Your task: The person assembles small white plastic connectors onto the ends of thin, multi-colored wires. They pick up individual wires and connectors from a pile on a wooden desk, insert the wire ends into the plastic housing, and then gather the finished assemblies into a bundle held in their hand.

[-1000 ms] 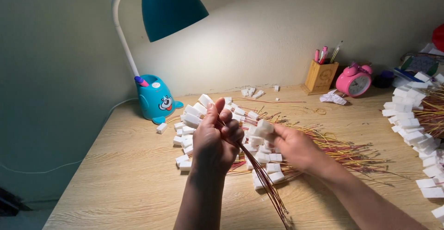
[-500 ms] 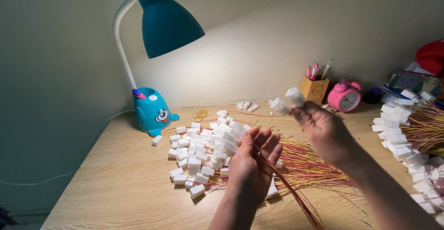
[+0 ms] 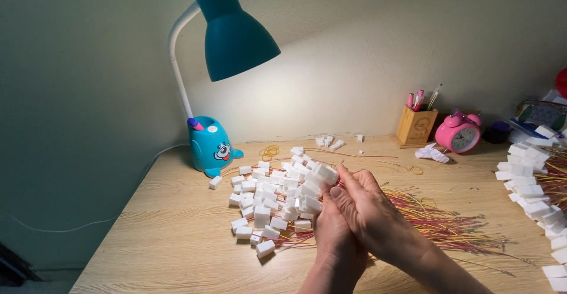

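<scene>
White boxy connector [image 3: 326, 173], right hand [image 3: 372, 208] pinching

We see a dim room lit by the teal desk lamp [image 3: 235, 34]; its glow pools on the wall [image 3: 366, 63], corners darken.

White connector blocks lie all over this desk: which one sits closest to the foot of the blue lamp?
The lone white block lying just right of the lamp base, apart from the main heap near the hands.
</scene>
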